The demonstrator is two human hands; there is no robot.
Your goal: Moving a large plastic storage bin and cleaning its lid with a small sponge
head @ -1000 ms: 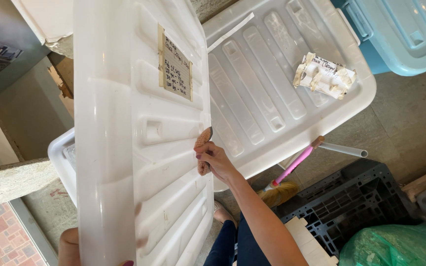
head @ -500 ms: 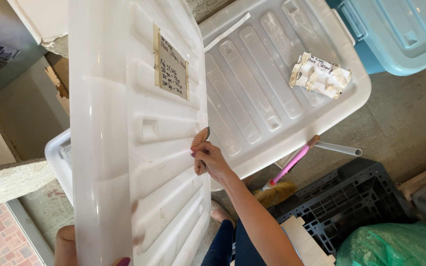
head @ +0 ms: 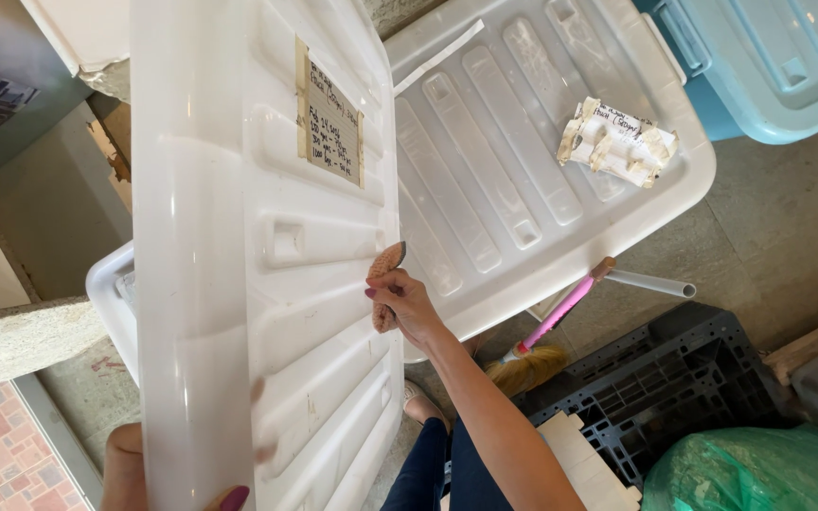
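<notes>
We see a glossy, smooth white plastic lid (head: 239, 284) with moulded ribs and a matt paper label (head: 331, 125) taped on. Our right hand (head: 407, 305) presses a rough, tan cloth-like pad (head: 386, 270) against it. Beyond, the crate (head: 684, 378) looks like matt dark plastic, the bag (head: 759, 473) shiny green film.
</notes>
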